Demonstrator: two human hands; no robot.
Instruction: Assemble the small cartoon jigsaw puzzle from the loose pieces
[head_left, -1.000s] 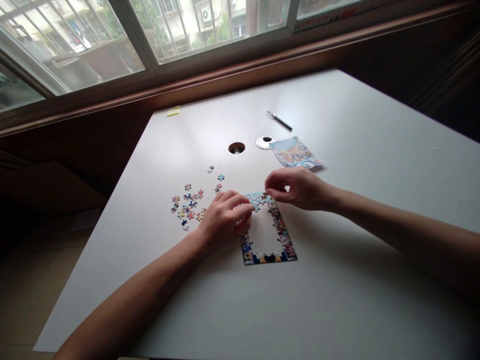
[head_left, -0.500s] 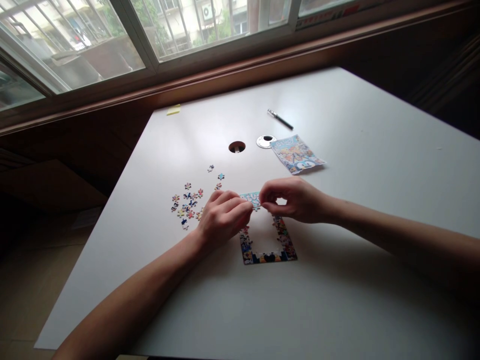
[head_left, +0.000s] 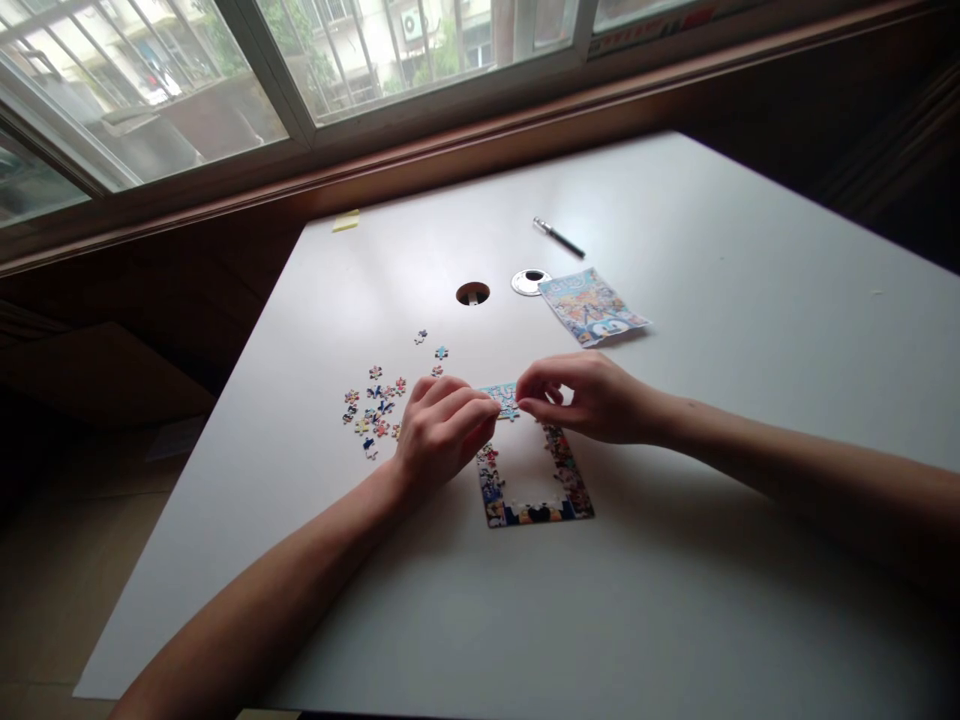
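Our left hand (head_left: 448, 428) and right hand (head_left: 581, 396) at the jigsaw border (head_left: 540, 515), curled narrow, whether gripping anything we cannot tell

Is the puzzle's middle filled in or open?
Open: the puzzle forms a border with white showing inside, and loose pieces lie to its left. The left hand hides part of its left side.

Free tabletop (head_left: 544, 620) nearside of puzzle frame (head_left: 538, 514); obstacles: loose pieces (head_left: 385, 407) left, picture sheet (head_left: 592, 303) beyond right grip (head_left: 589, 398).

Left hand (head_left: 442, 432), right hand (head_left: 600, 395): at far edge of jigsaw border (head_left: 541, 514) | loose jigsaw pieces (head_left: 382, 407): left | printed sheet (head_left: 595, 305): beyond
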